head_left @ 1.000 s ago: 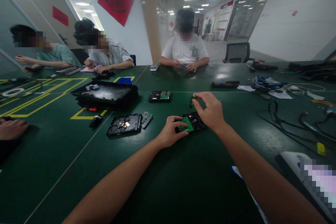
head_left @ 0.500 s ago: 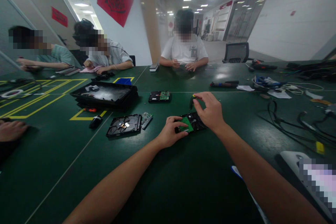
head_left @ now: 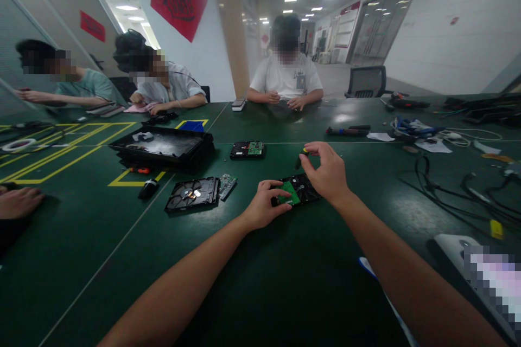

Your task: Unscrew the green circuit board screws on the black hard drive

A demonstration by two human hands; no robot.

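Note:
A black hard drive point(head_left: 298, 188) with a green circuit board on top lies on the dark green table point(head_left: 252, 282) in front of me. My left hand point(head_left: 265, 205) is closed on its near left corner, thumb on the green board. Over the drive's far right side, my right hand point(head_left: 325, 171) pinches the top of a small screwdriver point(head_left: 300, 157) with a black and yellow handle, which stands nearly upright. Its tip is hidden behind the drive and my fingers.
An opened hard drive point(head_left: 192, 193) with a loose circuit board point(head_left: 227, 185) lies to the left, another drive point(head_left: 247, 149) farther back, a stack of black trays point(head_left: 163, 146) at left. Cables point(head_left: 459, 184) sprawl at right. Three people sit across the table; another person's hand point(head_left: 18, 201) rests at left.
My right fingers have shifted slightly on the screwdriver's handle, as if turning it. The left hand and the drive have stayed put.

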